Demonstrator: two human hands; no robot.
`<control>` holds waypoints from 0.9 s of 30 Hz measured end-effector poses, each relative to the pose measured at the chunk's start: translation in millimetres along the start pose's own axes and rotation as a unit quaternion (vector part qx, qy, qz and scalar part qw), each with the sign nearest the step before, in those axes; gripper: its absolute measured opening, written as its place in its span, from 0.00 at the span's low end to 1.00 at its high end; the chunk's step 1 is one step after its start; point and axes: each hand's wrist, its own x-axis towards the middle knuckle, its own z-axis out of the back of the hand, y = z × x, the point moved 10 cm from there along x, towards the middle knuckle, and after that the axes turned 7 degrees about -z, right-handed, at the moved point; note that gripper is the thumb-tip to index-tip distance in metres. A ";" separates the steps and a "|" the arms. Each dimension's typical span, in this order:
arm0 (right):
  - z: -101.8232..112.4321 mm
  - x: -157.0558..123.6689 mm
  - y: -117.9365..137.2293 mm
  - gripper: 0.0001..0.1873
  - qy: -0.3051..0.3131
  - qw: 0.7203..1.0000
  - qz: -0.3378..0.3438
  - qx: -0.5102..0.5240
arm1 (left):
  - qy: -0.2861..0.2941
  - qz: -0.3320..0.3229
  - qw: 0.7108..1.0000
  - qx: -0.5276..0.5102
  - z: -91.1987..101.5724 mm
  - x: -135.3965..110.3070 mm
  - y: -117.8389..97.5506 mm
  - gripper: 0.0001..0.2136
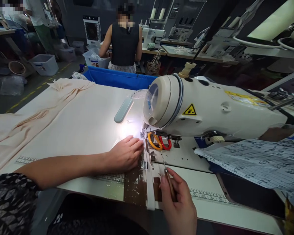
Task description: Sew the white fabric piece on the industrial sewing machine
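My left hand (127,153) lies palm down on the table beside the needle area of the sewing machine (210,104), its fingers stretched out flat. What is under the palm, if anything, is hidden. In my right hand (177,202) is an awl (171,184) with a wooden handle, its thin metal shaft pointing forward. Between the hands a white strip (150,186) runs from the presser foot (142,133) through a metal guide (145,164) and over the table's front edge. A pair of scissors (159,142) with orange and red handles rests just right of the foot.
Pale pink fabric (63,101) spreads over the table's left side. A grey-green flat object (123,110) lies behind my left hand. Printed sheets (254,160) and a dark flat device (250,192) are at the right. Beyond a blue cloth bin (122,78), a person (124,42) sits facing away.
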 end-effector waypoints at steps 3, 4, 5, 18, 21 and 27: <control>-0.1 -1.0 2.4 0.27 0.001 1.000 0.006 0.027 | -0.007 0.009 1.000 0.000 -1.4 1.8 5.3 0.16; -0.1 -1.6 8.7 0.24 -0.002 0.999 0.031 0.025 | -0.005 0.014 1.000 -0.006 -2.4 2.4 7.4 0.16; -1.6 -3.1 19.1 0.21 0.001 0.997 0.074 0.020 | -0.001 0.020 1.000 -0.013 -3.9 2.9 9.7 0.15; -54.9 -37.9 103.2 0.12 -0.044 0.869 0.461 -0.177 | 0.053 0.042 0.995 -0.072 -13.2 2.9 19.5 0.11; -57.9 -34.3 104.7 0.14 -0.050 0.868 0.453 -0.196 | 0.049 0.046 0.995 -0.072 -11.8 3.3 20.1 0.12; -60.7 -35.2 107.9 0.15 -0.061 0.862 0.454 -0.218 | 0.050 0.046 0.995 -0.078 -12.0 2.6 19.1 0.12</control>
